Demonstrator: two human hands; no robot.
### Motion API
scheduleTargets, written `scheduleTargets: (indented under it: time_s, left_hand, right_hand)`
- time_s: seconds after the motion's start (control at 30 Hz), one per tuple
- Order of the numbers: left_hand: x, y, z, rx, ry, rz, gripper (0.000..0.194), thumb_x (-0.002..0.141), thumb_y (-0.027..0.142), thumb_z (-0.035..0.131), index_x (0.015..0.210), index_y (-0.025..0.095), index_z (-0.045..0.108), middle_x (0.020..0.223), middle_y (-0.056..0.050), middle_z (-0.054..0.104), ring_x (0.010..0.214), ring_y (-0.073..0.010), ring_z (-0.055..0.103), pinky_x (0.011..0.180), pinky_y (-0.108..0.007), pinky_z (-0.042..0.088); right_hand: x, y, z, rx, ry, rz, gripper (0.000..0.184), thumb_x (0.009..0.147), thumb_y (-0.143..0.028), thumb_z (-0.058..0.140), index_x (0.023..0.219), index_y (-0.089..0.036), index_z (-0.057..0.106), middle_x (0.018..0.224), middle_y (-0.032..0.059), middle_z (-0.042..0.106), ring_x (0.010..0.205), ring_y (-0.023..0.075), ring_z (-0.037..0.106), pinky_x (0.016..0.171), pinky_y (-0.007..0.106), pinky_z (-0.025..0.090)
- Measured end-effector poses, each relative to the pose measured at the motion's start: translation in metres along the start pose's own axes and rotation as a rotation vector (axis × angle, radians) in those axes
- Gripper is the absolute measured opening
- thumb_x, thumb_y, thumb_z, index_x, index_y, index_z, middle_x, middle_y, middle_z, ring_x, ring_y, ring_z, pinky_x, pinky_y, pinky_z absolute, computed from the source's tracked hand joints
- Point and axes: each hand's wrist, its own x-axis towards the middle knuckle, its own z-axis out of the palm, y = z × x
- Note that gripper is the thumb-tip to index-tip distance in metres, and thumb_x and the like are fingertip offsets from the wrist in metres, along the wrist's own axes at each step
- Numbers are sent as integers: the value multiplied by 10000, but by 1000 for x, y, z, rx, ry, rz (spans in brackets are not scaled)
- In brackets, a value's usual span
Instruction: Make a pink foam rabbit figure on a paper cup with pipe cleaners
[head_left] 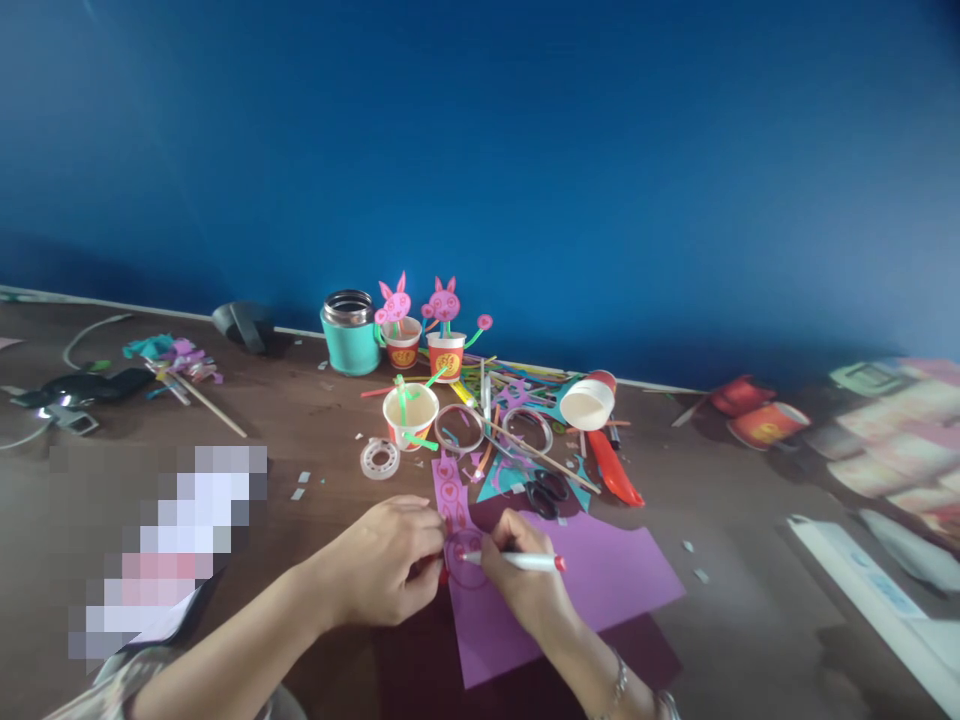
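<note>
My right hand [529,580] is closed round a white marker [529,562] with a red end, its tip on a sheet of purple paper [600,570]. Beneath the tip is a face drawn in a red circle [466,575]. My left hand [397,560] rests at the sheet's left edge, fingers curled, a small red piece [444,576] showing at the fingertips. Above the drawing, a narrow part of the sheet carries small hearts and circles. Black-handled scissors [547,493] lie just beyond the paper.
Two paper cups with pink figures [446,355] stand by a teal jar [352,340]. Nearer are another cup [410,410] with green straws, a tape roll [380,459], scattered straws and scraps. A red balloon [615,470] lies right; a blurred-out phone [172,560] lies left.
</note>
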Motion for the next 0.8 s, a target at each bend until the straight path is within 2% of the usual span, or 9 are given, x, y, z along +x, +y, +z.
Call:
scheduleTargets:
  time_s: [0.8]
  left_hand:
    - [1, 1, -2, 4, 9, 19, 125, 757, 113, 469, 686, 200, 524, 756, -12, 625, 732, -163, 588, 889, -326, 423]
  right_hand:
    - [2, 1, 0, 23, 9, -6, 284, 743, -220, 536, 548, -216, 329, 490, -74, 348, 486, 88, 320, 449, 214, 249]
